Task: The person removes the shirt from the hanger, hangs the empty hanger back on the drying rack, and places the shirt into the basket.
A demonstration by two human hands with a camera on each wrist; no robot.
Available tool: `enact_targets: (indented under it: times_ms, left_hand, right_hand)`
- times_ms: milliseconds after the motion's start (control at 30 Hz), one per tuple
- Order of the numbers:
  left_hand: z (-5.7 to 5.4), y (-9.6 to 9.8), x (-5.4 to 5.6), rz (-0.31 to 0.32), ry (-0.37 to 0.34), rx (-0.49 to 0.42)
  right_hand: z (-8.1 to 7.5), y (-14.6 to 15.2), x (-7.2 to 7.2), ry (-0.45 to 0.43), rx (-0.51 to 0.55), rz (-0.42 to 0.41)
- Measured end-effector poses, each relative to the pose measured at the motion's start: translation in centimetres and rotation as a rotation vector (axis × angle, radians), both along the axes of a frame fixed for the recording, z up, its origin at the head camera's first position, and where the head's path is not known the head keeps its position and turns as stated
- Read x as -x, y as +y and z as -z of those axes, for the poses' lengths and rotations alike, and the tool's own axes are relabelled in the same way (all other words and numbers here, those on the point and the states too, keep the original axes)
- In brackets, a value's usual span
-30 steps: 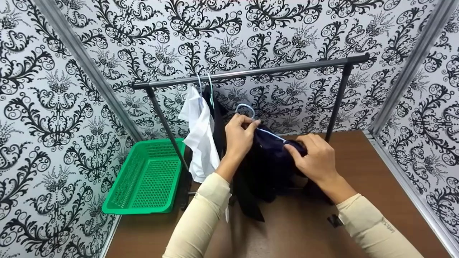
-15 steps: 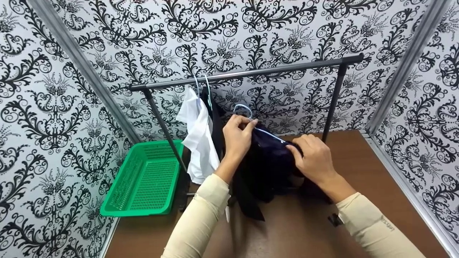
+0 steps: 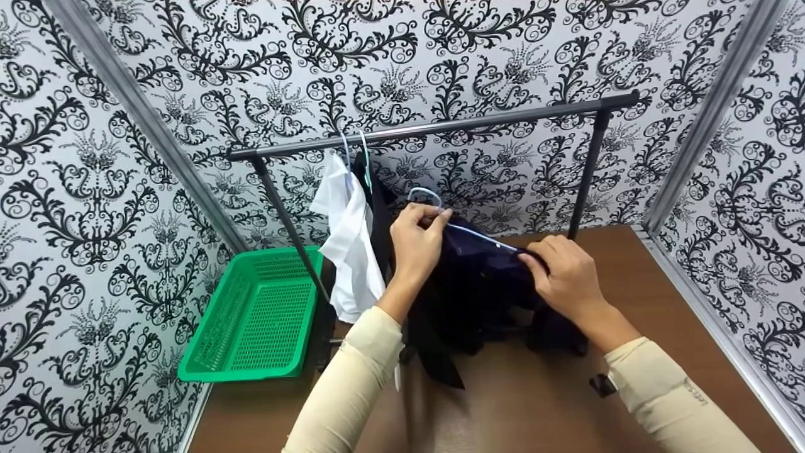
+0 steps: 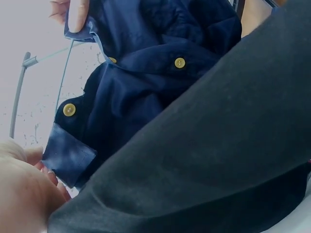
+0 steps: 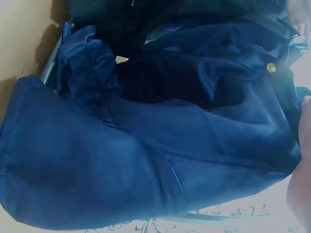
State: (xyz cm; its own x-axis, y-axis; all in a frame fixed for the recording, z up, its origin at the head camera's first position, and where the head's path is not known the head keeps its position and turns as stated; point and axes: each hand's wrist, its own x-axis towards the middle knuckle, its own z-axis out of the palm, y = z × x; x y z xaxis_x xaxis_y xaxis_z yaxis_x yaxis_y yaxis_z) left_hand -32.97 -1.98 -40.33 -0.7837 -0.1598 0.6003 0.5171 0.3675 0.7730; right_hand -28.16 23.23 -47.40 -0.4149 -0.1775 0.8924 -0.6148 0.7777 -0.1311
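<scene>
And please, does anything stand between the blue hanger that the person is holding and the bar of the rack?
Nothing visible does. In the head view, only the patterned wall shows between the hanger's hook and the bar. The white garment and the black garment hang left of this gap, not across it.

Right hand (image 3: pixel 569 274) shifted outward, toward person's right, farther from left hand (image 3: pixel 417 242) than in both earlier head views; right sleeve (image 3: pixel 651 377) moved along with it
Longer stretch of hanger (image 3: pixel 483 237) now showing between hands, thumb of right hand having slid farther down its arm
Dark garment (image 3: pixel 484 270) drawn out wider between hands, lower right part swung slightly outward
Hanger's hook (image 3: pixel 422 189) dipped a little lower below rail (image 3: pixel 465 124) than half second ago
</scene>
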Motion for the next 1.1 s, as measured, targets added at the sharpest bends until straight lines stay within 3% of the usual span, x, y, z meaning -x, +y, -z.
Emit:
enact_targets:
  times_ms: [667,833,1100]
  left_hand:
    - [-0.3,-0.8,0.0,-0.022,-0.037,-0.068]
    - [-0.3,-0.8,0.2,-0.046,-0.037,-0.066]
    - [-0.3,-1.0,0.3,-0.031,-0.067,-0.024]
  right_hand:
    - [-0.1,1.7,-0.5,0.025,0.023,0.004]
    - [0.1,1.9,-0.4,0.035,0.043,0.004]
    - [0.5,2.4,0.0,0.054,0.041,0.067]
